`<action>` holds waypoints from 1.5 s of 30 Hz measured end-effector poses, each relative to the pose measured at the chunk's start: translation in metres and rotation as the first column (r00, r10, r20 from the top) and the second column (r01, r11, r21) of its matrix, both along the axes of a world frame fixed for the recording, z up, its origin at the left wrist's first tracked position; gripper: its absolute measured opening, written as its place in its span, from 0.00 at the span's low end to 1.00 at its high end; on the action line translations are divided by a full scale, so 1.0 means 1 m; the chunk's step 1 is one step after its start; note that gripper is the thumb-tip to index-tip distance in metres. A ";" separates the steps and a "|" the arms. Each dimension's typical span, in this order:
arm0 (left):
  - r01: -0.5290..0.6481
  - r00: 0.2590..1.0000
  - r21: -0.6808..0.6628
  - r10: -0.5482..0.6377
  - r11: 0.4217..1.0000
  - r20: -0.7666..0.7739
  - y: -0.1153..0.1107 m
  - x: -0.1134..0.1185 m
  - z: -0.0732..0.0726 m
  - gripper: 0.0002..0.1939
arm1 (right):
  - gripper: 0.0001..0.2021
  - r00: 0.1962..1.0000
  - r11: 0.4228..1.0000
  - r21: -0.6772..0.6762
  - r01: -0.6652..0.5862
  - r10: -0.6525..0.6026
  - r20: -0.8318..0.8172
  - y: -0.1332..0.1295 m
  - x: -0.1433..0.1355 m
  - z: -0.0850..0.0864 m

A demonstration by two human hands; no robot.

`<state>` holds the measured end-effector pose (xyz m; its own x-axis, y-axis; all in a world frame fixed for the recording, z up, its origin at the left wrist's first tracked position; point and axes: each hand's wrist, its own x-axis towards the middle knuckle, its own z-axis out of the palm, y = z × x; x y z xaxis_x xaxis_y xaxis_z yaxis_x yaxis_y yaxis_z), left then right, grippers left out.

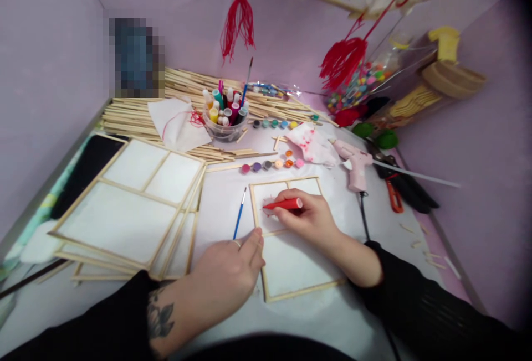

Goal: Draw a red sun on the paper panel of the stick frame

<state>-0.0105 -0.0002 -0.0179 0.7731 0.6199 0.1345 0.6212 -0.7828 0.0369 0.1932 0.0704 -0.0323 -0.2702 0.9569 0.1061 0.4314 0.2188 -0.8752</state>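
My right hand (310,217) is closed around a red marker (286,204), its tip at small red marks in the upper left pane of a wood-framed white panel (301,264). At the panel's left edge rests my left hand (228,272), fingers pressed together on the frame; whether anything is under them is hidden. A thin blue paintbrush (239,216) lies just above my left hand, left of the panel.
Stacked framed panels (124,206) lie at left. Behind are wooden sticks (133,120), a tub of markers (226,128), small paint pots (268,165) and a stained cloth (311,142). A pink glue gun (355,164) and its cord are at right; red tassels (238,26) hang above.
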 end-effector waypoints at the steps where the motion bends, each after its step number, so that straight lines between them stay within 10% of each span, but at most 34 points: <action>1: 0.002 1.000 -0.011 -0.002 1.000 -0.003 0.000 0.000 0.000 0.13 | 0.04 1.000 1.000 0.006 0.013 -0.013 0.009 0.000 0.000 0.000; 45: 0.005 1.000 -0.101 -0.004 0.995 0.007 0.002 -0.002 0.004 0.15 | 0.04 1.000 0.997 -0.069 -0.025 0.025 0.002 0.000 -0.001 0.002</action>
<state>-0.0122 0.0018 -0.0137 0.7753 0.6270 0.0764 0.6170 -0.7777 0.1203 0.1923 0.0700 -0.0300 -0.2947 0.9548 0.0397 0.4288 0.1693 -0.8874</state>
